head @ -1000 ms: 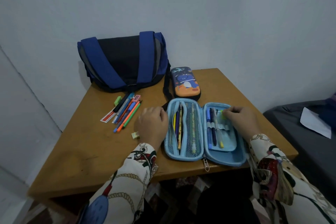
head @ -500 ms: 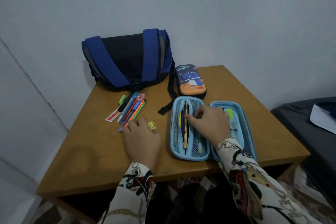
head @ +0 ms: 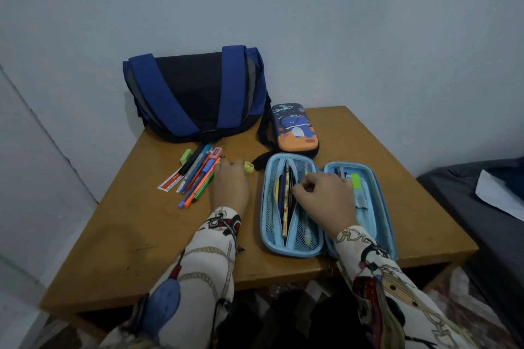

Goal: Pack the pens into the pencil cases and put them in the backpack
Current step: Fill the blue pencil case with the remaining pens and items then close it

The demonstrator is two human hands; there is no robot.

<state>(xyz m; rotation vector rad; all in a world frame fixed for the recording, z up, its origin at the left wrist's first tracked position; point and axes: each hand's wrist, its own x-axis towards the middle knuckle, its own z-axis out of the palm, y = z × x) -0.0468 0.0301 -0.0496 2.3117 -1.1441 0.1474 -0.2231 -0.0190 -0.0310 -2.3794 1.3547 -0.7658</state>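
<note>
The light-blue pencil case (head: 295,248) lies unzipped and flat at the near edge of the counter (head: 141,235), both halves facing up, probably so pens can be dropped straight in; its left half carries a mesh pocket already holding several pens and pencils, and its right half shows a few more under an elastic band, next to a green piece. The right hand (head: 326,198) rests over the hinge of this case, its fingers (head: 302,187) curled and bunched at the mesh pocket's open slit, seemingly holding the pocket open or settling what is inside; whether they pinch anything I cannot tell. At nine o'clock from the case the left hand (head: 231,187) lies flat on the counter with fingers fairly straight, the tips touching the near end of the loose pens (head: 198,176), apparently about to gather some. A small yellow eraser-like piece (head: 248,166) sits just beside that hand, at its one o'clock. The pens lie fanned together with a ruler (head: 170,181) and a green eraser (head: 186,156), in easy reach. At twelve o'clock from the open case stands a closed dinosaur-print pencil case (head: 295,129), and at eleven o'clock the blue backpack (head: 195,96) leans against the wall, awaiting both cases.
</note>
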